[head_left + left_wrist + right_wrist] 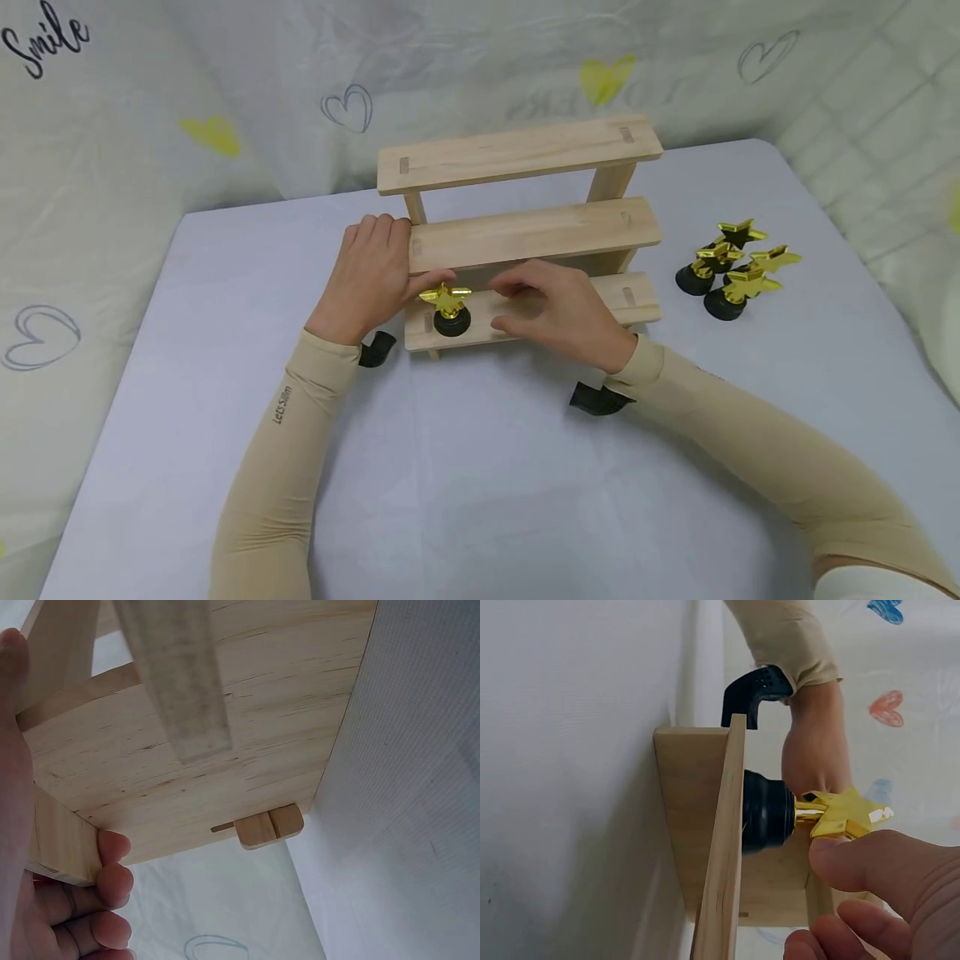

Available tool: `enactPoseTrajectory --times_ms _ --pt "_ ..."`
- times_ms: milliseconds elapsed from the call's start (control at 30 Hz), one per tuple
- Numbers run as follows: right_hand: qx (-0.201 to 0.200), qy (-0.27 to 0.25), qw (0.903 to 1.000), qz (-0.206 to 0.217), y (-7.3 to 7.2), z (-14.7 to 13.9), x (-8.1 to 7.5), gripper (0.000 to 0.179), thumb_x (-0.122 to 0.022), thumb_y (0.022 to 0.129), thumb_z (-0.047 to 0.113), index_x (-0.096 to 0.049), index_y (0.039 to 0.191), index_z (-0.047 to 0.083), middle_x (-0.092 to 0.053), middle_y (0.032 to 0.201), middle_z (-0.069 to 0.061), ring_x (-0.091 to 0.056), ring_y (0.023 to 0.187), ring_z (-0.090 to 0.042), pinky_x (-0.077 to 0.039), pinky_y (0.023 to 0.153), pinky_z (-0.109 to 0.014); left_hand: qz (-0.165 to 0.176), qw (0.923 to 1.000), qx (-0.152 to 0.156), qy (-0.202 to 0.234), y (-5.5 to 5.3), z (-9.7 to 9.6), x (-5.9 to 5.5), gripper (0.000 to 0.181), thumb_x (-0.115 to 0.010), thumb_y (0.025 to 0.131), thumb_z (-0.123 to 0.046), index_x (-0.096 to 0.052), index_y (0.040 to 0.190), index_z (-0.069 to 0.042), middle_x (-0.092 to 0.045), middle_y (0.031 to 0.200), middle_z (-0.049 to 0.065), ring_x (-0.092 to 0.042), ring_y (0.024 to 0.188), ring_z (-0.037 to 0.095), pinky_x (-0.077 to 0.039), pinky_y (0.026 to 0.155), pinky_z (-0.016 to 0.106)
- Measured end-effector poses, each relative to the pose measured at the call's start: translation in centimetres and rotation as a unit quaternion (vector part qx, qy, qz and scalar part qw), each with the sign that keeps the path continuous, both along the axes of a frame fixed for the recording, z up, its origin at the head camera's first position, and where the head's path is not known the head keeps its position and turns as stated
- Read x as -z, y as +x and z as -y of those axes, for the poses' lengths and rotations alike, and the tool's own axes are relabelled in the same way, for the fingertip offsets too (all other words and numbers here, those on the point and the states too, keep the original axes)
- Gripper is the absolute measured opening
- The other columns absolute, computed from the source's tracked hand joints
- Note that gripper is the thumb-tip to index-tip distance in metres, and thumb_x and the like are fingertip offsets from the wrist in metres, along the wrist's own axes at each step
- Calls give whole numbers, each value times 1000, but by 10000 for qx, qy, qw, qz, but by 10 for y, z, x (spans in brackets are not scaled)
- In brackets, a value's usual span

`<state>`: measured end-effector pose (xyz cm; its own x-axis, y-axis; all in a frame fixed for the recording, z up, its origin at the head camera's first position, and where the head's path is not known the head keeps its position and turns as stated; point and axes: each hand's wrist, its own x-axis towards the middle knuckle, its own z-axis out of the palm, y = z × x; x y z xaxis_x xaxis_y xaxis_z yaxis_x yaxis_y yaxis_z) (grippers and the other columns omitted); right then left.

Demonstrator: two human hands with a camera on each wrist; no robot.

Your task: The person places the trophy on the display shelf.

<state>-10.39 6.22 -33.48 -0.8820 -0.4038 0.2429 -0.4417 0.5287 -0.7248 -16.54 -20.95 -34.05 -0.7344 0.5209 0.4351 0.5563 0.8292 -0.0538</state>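
Note:
A three-tier wooden shelf (532, 236) stands on the white table. My left hand (367, 267) grips its left side at the middle tier, and the left wrist view shows the fingertips (114, 885) curled round a wooden part. On the lowest tier, near its left end, a gold star trophy (452, 322) with a black round base stands upright. Just right of the trophy is my right hand (562, 312), thumb and fingers spread apart with nothing between them. The right wrist view has the thumb in front of the star (847, 814); the head view shows a gap.
Several more gold star trophies (726, 304) with black bases stand grouped on the table (487, 500), right of the shelf. Behind the table hangs a pale sheet (465, 67) printed with hearts. Black wrist-camera parts (600, 398) show beneath both forearms.

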Motion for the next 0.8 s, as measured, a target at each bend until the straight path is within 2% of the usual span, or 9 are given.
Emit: enactPoseTrajectory --times_ms 100,267,400,533,633,733,800 --pt "-40 100 9999 -110 1 -10 -2 37 -87 83 14 -73 117 7 -75 112 -7 -72 103 -19 -58 95 -35 3 10000 4 52 1 0 -1 100 -27 88 -87 -59 108 6 -59 90 20 -51 83 37 -41 74 45" --pt "-163 236 9985 -467 4 -29 -6 36 -87 82 13 -73 115 7 -75 108 -6 -72 97 -15 -59 91 -32 81 9999 -5 126 2 -2 -2 104 -22 87 -88 -59 108 6 -59 90 21 -51 83 38 -41 75 46" --pt "-212 225 9954 -910 6 -46 -10 35 -88 81 10 -74 113 11 -74 105 -3 -70 92 -12 -56 86 -22 175 9998 -24 127 2 -2 -2 104 -23 87 -89 -59 109 7 -59 90 21 -51 84 38 -41 75 46" --pt "-206 108 9911 -1313 7 -63 -14 38 -90 78 7 -74 112 14 -74 104 0 -68 90 -9 -51 85 -12 192 9997 3 157 1 -1 -1 100 -33 89 -88 -58 108 7 -58 89 20 -51 83 37 -40 75 45" --pt "-105 -119 9886 -1499 7 -74 -17 40 -90 76 2 -75 112 11 -73 103 -3 -67 90 -7 -51 85 -10 138 9997 61 175 -1 1 1 92 -48 90 -82 -58 107 7 -58 88 20 -51 82 37 -40 75 45" --pt "91 -374 9850 -1682 5 -84 -21 40 -89 73 -5 -75 109 6 -73 100 -7 -65 90 -4 -51 85 -10 112 9998 64 170 -1 4 2 91 -46 90 -83 -58 103 7 -56 85 20 -50 80 36 -40 74 45" --pt "223 -603 9815 -1803 3 -90 -24 39 -89 70 -10 -75 106 1 -73 99 -5 -64 90 -1 -52 85 -12 100 9998 43 177 -1 5 2 95 -36 90 -86 -56 99 6 -54 82 18 -48 78 35 -39 72 44"
